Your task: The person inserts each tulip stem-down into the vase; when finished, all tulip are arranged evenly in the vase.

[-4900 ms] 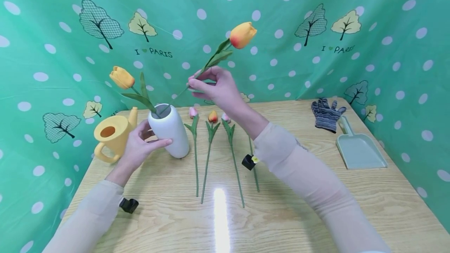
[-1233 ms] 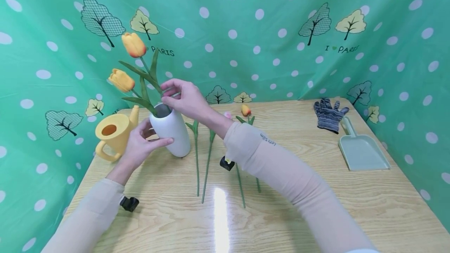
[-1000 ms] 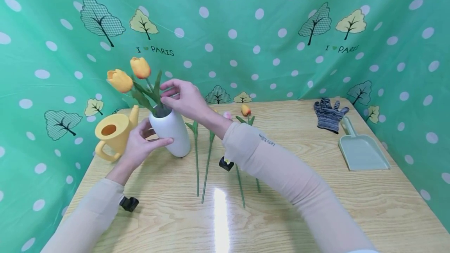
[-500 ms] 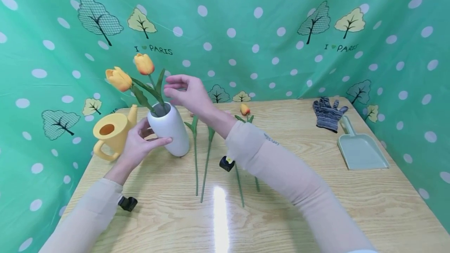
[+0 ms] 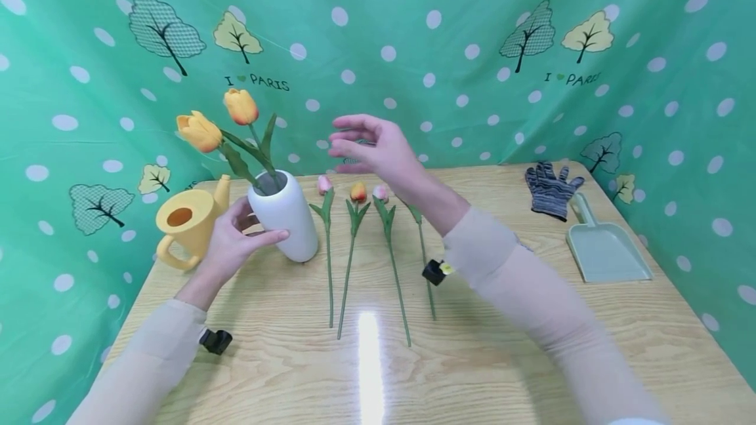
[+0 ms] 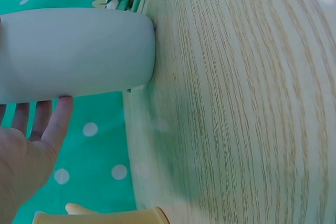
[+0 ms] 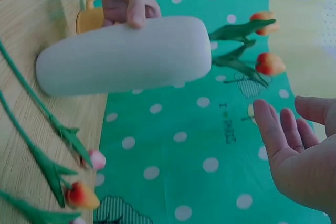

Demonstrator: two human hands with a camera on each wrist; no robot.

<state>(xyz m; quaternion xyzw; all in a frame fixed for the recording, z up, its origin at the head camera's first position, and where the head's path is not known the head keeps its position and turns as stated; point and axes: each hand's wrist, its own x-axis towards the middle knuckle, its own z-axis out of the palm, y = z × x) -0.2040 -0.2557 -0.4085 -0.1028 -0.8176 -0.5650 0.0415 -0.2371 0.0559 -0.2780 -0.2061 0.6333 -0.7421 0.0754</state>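
White vase (image 5: 291, 216), 2 orange tulips (image 5: 241, 107).

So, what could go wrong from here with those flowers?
The white vase could tip if the left hand lets go, as both tulips in it lean to one side. That hand might also knock the yellow watering can close beside it. The raised right hand could brush the loose tulips lying on the table below.

Rm's bright here, glare on tbl (image 5: 283, 359)

Head view v. bright: white glare strip (image 5: 371, 369) front-ctr, soft shadow beside L sleeve (image 5: 144, 356), R sleeve (image 5: 549, 300) slightly blurry, wide-angle stretch twd edges. Wrist views dimmer, softer; white vase (image 6: 79, 51) looks greyish. Glare, top-R corner, L wrist view.
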